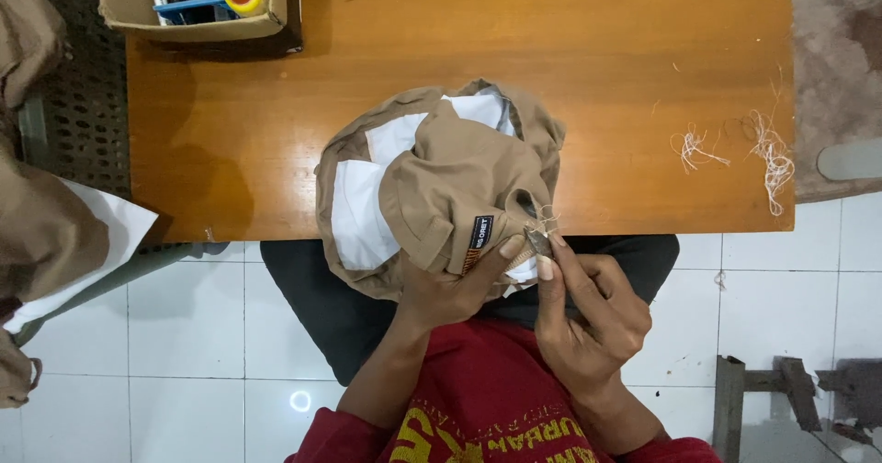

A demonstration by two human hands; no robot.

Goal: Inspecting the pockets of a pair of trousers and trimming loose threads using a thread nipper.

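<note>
Two hands work at the near edge of the desk [276,105]: the left hand [450,288] grips the tan garment [450,187] by its lower hem beside a small dark label [480,231], while the right hand [588,321] pinches a small metal clipper [537,242] against a loose thread [548,215] at the fabric's edge. Two clumps of cut threads [735,151] lie well apart on the desk's right side, so some trimming looks already done. This thread seems not yet cut, and how much of the bunched garment remains unchecked cannot be told.
</note>
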